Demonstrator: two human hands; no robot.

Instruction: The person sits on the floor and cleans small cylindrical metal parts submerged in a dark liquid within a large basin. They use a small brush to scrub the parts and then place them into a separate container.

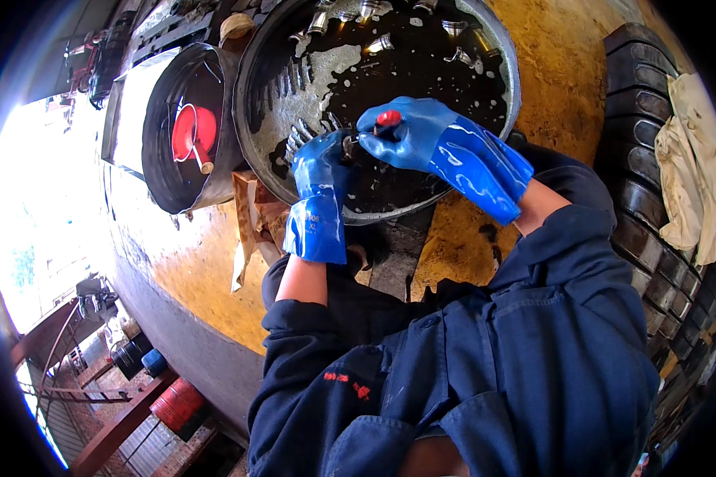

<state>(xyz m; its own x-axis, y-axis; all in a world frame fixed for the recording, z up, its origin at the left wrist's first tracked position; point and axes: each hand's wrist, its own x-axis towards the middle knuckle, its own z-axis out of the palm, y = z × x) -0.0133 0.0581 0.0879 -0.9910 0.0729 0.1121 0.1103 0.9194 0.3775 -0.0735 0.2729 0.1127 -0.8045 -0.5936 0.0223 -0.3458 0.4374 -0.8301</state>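
Both hands wear wet blue rubber gloves and meet over a wide round metal basin (242, 103) of dark, foamy liquid. My left hand (320, 163) is closed around a small metal part (348, 145), mostly hidden by the glove. From the right, my right hand (406, 131) pinches a red-handled tool (389, 118); its thin metal end points at that part, and I cannot tell whether they touch. Several shiny metal fittings (379, 43) sit in the liquid toward the far side. Dark finger-like metal pieces (298, 133) stick up just beyond my left hand.
Left of the basin stands a metal drum (161, 131) with a red scoop (193, 133) inside. Stacked dark metal blocks (640, 119) line the right, with beige cloth (684, 167) over them. Brown paper (247, 222) lies by the basin's near left. A red barrel (179, 407) stands lower left.
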